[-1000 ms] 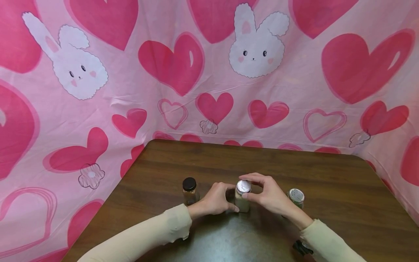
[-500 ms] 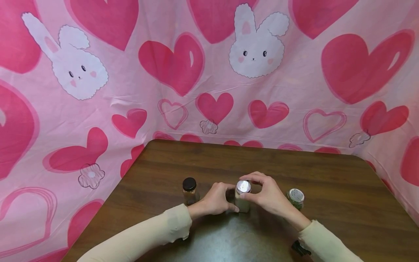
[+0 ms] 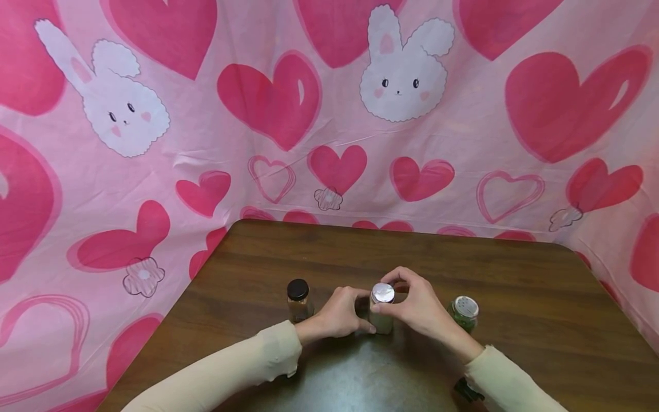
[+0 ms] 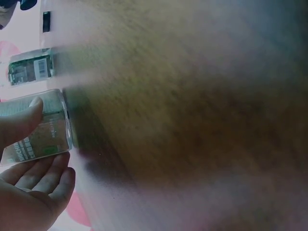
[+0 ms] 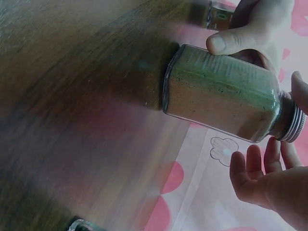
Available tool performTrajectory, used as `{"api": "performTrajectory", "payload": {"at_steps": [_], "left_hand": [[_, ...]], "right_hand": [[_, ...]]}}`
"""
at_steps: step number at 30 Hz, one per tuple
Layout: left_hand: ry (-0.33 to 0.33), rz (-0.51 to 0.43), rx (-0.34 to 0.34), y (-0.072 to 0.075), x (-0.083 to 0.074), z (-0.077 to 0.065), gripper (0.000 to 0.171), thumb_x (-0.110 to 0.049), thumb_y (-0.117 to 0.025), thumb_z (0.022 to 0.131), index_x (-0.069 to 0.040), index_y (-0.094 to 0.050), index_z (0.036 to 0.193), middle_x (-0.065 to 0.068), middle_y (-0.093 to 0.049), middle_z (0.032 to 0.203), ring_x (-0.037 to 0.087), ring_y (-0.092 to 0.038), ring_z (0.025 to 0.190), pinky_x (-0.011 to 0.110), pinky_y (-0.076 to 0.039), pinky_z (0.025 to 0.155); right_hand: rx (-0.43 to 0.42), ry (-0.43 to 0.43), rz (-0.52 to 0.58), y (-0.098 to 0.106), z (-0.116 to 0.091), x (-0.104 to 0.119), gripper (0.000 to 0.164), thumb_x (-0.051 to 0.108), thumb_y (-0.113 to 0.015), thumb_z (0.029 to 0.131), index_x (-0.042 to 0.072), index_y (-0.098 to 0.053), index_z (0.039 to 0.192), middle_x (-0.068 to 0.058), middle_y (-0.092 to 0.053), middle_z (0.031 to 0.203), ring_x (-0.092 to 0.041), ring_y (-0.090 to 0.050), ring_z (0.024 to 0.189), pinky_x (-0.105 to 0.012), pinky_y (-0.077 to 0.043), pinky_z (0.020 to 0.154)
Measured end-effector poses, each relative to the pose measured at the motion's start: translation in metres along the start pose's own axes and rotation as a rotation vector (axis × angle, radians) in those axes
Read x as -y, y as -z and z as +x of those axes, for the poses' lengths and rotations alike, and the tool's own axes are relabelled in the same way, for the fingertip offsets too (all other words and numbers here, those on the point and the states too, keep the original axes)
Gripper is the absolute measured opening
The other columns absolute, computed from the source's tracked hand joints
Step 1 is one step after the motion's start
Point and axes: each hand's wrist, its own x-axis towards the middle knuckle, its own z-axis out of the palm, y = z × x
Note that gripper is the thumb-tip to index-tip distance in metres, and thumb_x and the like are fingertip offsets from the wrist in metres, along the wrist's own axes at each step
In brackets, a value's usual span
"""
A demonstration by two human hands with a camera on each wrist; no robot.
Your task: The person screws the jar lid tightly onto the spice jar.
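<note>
Spice jar (image 3: 381, 316): upright on the desk (image 3: 515, 274), centre front, between both hands.
Left hand (image 3: 337, 313): fingers curled round the jar body.
Right hand (image 3: 419, 306): fingers pinching the silver lid (image 3: 382, 293).
Neighbours: black-capped jar (image 3: 298, 299) left; green jar (image 3: 465, 312) right.

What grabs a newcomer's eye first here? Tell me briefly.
The pink backdrop of hearts and bunnies behind the table. Then, at the table's middle, the spice jar, its body gripped by the left hand and its silver lid pinched by the right hand; two other jars flank it.
</note>
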Motion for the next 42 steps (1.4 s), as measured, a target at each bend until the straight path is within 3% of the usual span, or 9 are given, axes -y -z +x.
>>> {"api": "performTrajectory", "payload": {"at_steps": [6,11,15,20,30,32,38,42], "left_hand": [[0.004,0.007,-0.002,0.000,-0.001,0.000,0.054,-0.022,-0.091,0.061,-0.019,-0.069,0.110,-0.018,-0.065,0.102,-0.001,-0.057,0.094,0.022,-0.045,0.084],[0.017,0.008,0.005,0.000,-0.002,0.000,0.055,-0.023,-0.091,0.061,-0.018,-0.069,0.111,-0.018,-0.065,0.101,-0.002,-0.057,0.094,0.022,-0.045,0.083],[0.016,-0.001,0.013,0.001,-0.002,0.000,0.055,-0.023,-0.091,0.062,-0.018,-0.069,0.112,-0.017,-0.065,0.101,-0.002,-0.057,0.093,0.022,-0.045,0.083],[0.013,-0.011,0.020,0.001,-0.002,0.000,0.054,-0.022,-0.090,0.063,-0.017,-0.068,0.112,-0.017,-0.065,0.100,-0.002,-0.058,0.092,0.023,-0.046,0.083],[0.021,-0.007,0.022,0.001,-0.001,0.000,0.056,-0.023,-0.090,0.063,-0.017,-0.068,0.113,-0.016,-0.065,0.101,-0.002,-0.058,0.092,0.023,-0.046,0.083],[0.018,-0.007,0.020,0.001,-0.001,0.000,0.056,-0.023,-0.090,0.062,-0.017,-0.068,0.113,-0.016,-0.065,0.101,-0.002,-0.058,0.092,0.023,-0.046,0.083],[0.012,-0.009,0.022,0.000,0.000,0.000,0.056,-0.023,-0.090,0.063,-0.018,-0.068,0.114,-0.016,-0.065,0.103,-0.002,-0.057,0.093,0.024,-0.046,0.084],[0.007,-0.005,0.018,0.000,0.001,0.000,0.055,-0.024,-0.090,0.062,-0.018,-0.068,0.113,-0.017,-0.065,0.102,-0.002,-0.057,0.093,0.023,-0.046,0.083]], "right_hand": [[0.033,0.029,0.031,0.003,0.000,-0.005,0.061,0.035,-0.089,0.063,0.029,-0.058,0.115,0.005,-0.059,0.108,-0.023,-0.059,0.098,-0.044,-0.050,0.076],[0.187,0.062,0.184,0.011,0.001,-0.011,0.069,0.022,-0.082,0.075,0.026,-0.049,0.135,0.003,-0.053,0.130,-0.029,-0.053,0.113,-0.051,-0.042,0.091],[0.317,0.077,0.284,0.018,0.000,-0.011,0.065,0.010,-0.072,0.084,0.020,-0.043,0.141,-0.002,-0.050,0.137,-0.029,-0.047,0.122,-0.047,-0.040,0.095],[0.397,0.075,0.319,0.021,-0.001,-0.011,0.060,0.005,-0.065,0.089,0.018,-0.041,0.143,-0.003,-0.047,0.140,-0.024,-0.040,0.130,-0.039,-0.041,0.096],[0.391,0.048,0.275,0.021,0.001,-0.013,0.052,0.009,-0.065,0.090,0.020,-0.049,0.138,-0.004,-0.050,0.138,-0.021,-0.037,0.132,-0.024,-0.035,0.099],[0.385,0.044,0.263,0.021,0.002,-0.012,0.051,0.010,-0.065,0.090,0.020,-0.050,0.137,-0.004,-0.050,0.138,-0.021,-0.037,0.132,-0.027,-0.035,0.100],[0.339,0.043,0.232,0.020,0.001,-0.012,0.049,0.014,-0.069,0.087,0.022,-0.055,0.133,0.004,-0.050,0.138,-0.019,-0.036,0.133,-0.052,-0.029,0.103],[0.293,0.070,0.198,0.018,0.001,-0.012,0.048,0.016,-0.073,0.085,0.020,-0.057,0.130,0.000,-0.050,0.137,-0.020,-0.041,0.129,-0.056,-0.028,0.102]]}}
